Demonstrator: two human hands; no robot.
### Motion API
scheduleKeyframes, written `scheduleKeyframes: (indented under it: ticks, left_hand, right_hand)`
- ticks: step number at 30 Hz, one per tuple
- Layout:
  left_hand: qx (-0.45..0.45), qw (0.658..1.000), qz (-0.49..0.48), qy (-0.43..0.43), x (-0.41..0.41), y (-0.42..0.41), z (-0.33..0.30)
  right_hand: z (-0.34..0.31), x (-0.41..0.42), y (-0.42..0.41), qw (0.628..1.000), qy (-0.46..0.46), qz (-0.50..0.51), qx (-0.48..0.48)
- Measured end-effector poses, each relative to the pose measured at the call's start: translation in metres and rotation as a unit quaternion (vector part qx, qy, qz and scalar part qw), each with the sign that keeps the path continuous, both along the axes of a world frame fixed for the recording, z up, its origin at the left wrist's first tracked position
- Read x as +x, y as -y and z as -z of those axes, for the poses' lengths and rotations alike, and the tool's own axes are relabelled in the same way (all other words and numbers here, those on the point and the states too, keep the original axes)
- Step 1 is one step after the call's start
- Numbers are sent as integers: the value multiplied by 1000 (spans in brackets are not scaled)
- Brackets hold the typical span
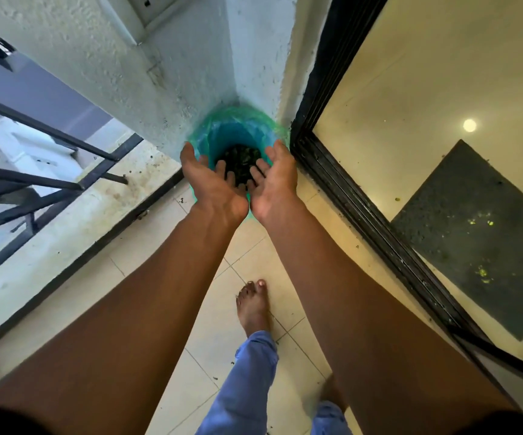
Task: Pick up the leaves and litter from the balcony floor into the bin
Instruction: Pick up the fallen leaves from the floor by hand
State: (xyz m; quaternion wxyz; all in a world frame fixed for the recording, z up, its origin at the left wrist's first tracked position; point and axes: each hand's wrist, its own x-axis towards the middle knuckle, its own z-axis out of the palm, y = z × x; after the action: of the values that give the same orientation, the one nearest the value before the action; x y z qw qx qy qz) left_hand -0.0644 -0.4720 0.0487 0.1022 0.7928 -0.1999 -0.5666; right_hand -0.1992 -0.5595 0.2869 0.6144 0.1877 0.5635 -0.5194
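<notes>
A bin lined with a green plastic bag [238, 120] stands in the corner where the white walls meet. Dark leaves [239, 158] lie at its bottom. My left hand [210, 180] and my right hand [272, 180] hover side by side over the bin's near rim, palms up and tipped toward the opening, fingers spread and relaxed. Neither palm holds anything that I can see. Small leaf bits [213, 376] dot the tiled balcony floor [222, 350].
A black metal railing [40, 183] on a stone ledge runs along the left. A black sliding-door track [379, 233] borders the right, with a grey mat [480, 240] speckled with yellow-green bits behind it. My bare foot [254, 309] stands on the tiles.
</notes>
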Motion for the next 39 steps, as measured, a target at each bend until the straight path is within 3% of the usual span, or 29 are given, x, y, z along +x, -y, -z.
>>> scheduleKeyframes:
  ticks: [1,2,3,4,9,13,17,20,29,31,36,39]
  left_hand:
    - [-17,994,-15,-110,-25,33,-83]
    - [-73,961,-107,-244,-36,55,-141]
    - [-83,934,-161,-308,-46,81,-190]
    - [-86,931,-146,-322,-56,84,-224]
    - [-40,968,39,-246,-61,17,-283]
    - [1,958,229,-171,-81,-51,-301]
    - [18,908,401,-121,-118,-142,-299]
    - [86,840,526,-105,-156,-235,-293]
    - [181,663,715,-128,-253,-492,-292]
    - [195,645,730,-117,-266,-540,-281]
    - [192,642,739,-67,-294,-647,-257]
    - [200,607,765,-74,-310,-702,-258]
  right_hand:
    - [4,0,-5,1000,-21,0,1]
    - [1,-1,-12,999,-34,5,-4]
    - [-1,-6,-21,998,-56,0,-5]
    - [-7,-9,-32,997,-71,-9,-12]
    - [-48,-36,-111,989,-142,-42,-9]
    - [-68,-60,-203,976,-210,-45,30]
    - [-62,-87,-312,964,-258,-32,58]
    - [-54,-108,-422,949,-294,7,113]
    - [-54,-147,-733,906,-301,158,251]
    - [-35,-144,-792,899,-273,200,280]
    - [-1,-129,-901,881,-224,271,317]
    - [5,-128,-946,875,-208,299,319]
